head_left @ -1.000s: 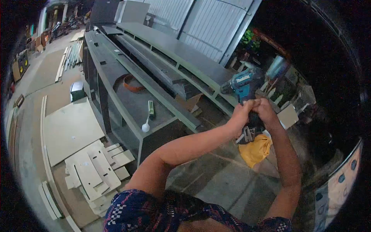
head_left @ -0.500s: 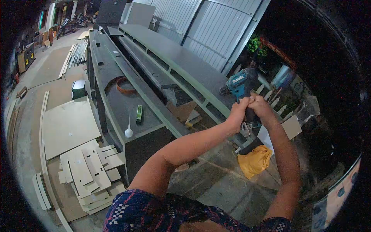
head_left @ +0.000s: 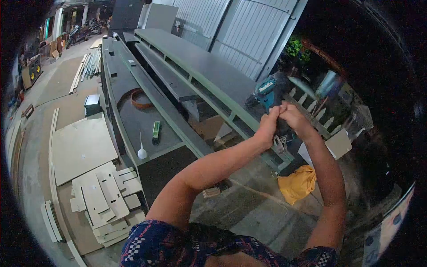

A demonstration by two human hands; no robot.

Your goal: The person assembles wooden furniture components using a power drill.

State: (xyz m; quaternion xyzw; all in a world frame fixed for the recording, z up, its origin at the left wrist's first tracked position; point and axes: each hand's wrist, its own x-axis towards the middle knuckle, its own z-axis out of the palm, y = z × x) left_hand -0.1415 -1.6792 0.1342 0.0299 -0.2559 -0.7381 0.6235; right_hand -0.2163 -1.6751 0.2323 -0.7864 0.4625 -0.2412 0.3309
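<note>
A teal and black Makita cordless drill [head_left: 266, 90] is held up over the near right end of the long dark panel [head_left: 200, 62]. My left hand [head_left: 268, 125] and my right hand [head_left: 295, 118] meet at its grip, both with fingers closed round it. The drill's chuck faces left, and its lower part is partly hidden behind my hands. Just below them a metal clip [head_left: 279, 144] shows near the panel's corner.
On the dark workpiece at left lie a coiled brown strap [head_left: 138, 101], a green box [head_left: 156, 130] and a white nozzle bottle [head_left: 142, 153]. Cut boards [head_left: 100, 198] are stacked on the floor. A yellow cloth [head_left: 297, 184] lies below my right forearm.
The drill and both hands have shifted slightly left in view. The view itself has moved a little too. My grip looks the same.
</note>
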